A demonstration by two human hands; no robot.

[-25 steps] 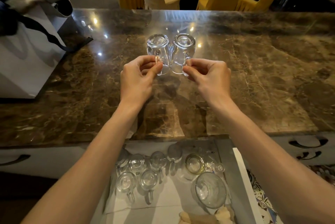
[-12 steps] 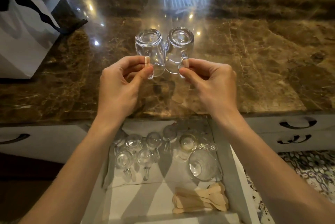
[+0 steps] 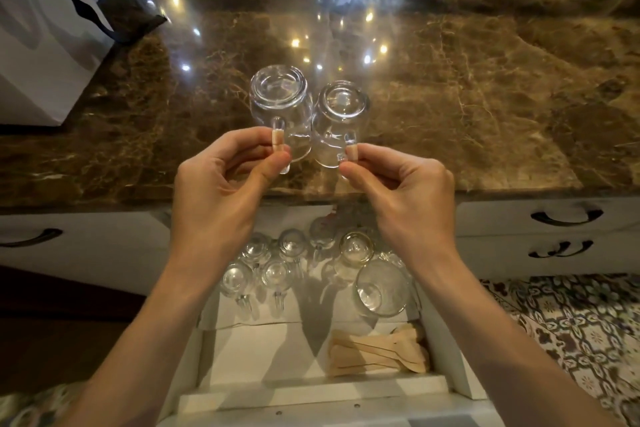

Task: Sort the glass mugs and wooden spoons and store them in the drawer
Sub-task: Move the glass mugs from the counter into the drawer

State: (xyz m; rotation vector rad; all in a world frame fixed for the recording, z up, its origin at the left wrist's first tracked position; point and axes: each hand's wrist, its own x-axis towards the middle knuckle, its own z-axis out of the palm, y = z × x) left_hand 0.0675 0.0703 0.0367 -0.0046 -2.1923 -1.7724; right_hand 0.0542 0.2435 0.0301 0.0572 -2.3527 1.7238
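We are in the carrying step: two mugs in hand, with the drawer open below to take them. Taking the held mugs as the dial's centre, a white paper bag [image 3: 41, 56] stands well apart at ten o'clock on the marble counter [image 3: 485, 108]. Our left hand [image 3: 221, 191] pinches the handle of the left mug [image 3: 278, 97] between thumb and forefinger. The right mug [image 3: 341, 108] hangs just beside it, perhaps touching, and our right hand [image 3: 405, 194] pinches its handle the same way. Both mugs are upside down with their bases toward us. They seem to be off the stone, though we cannot be sure. At six o'clock the drawer [image 3: 311, 388] holds upturned mugs [image 3: 277, 276] in rows at its back left, a bigger glass [image 3: 381, 288] at the back right and wooden spoons [image 3: 377, 354] at the front right. The next move, we judge, is to bring both mugs back over the counter's front edge and down without knocking glass on glass. The open room we see is the white liner toward seven o'clock, in front of the rows.
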